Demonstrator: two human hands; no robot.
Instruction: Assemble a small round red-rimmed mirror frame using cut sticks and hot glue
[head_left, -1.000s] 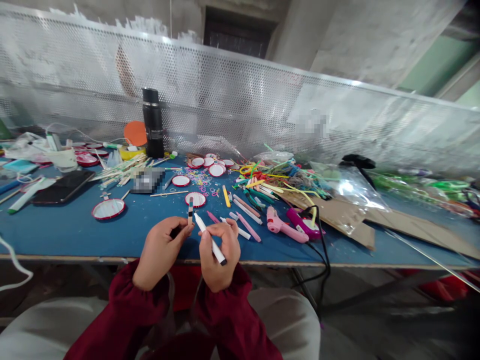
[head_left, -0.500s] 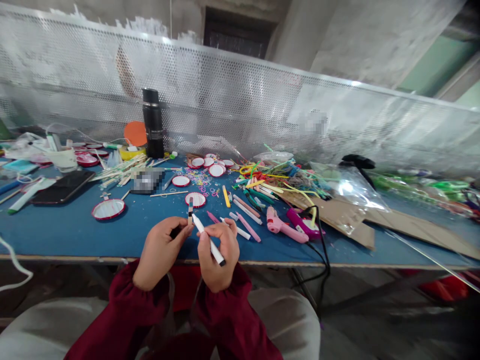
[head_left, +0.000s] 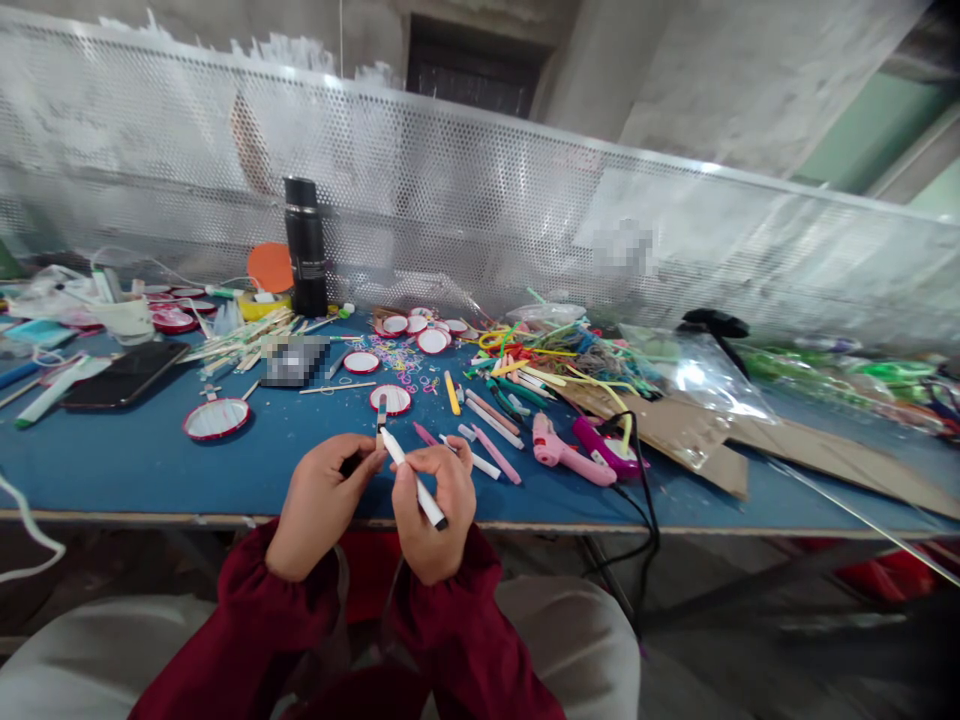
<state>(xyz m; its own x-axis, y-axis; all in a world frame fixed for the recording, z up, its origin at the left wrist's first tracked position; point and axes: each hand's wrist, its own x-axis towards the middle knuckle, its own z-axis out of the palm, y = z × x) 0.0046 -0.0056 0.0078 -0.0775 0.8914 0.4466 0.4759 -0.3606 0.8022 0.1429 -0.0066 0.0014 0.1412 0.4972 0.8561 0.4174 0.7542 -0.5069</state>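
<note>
Blue table [head_left: 112, 475] (one black bottle [head_left: 305, 250] standing at back). Left hand [head_left: 321, 500]: narrow pinch on one striped stick [head_left: 382, 408], upright. Right hand [head_left: 454, 508]: gripping one white marker [head_left: 398, 456], tip seemingly touching stick.

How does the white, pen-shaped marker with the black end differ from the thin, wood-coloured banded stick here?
Colour: the white, pen-shaped marker has a black end; the thin, wood-coloured stick carries dark and greyish bands.
Pose: the marker slants; the stick stands nearly upright.
Size: the marker looks thicker and longer than the stick's visible part.
Shared: both are hand-held, the marker in the right hand, the stick in the left hand.
</note>
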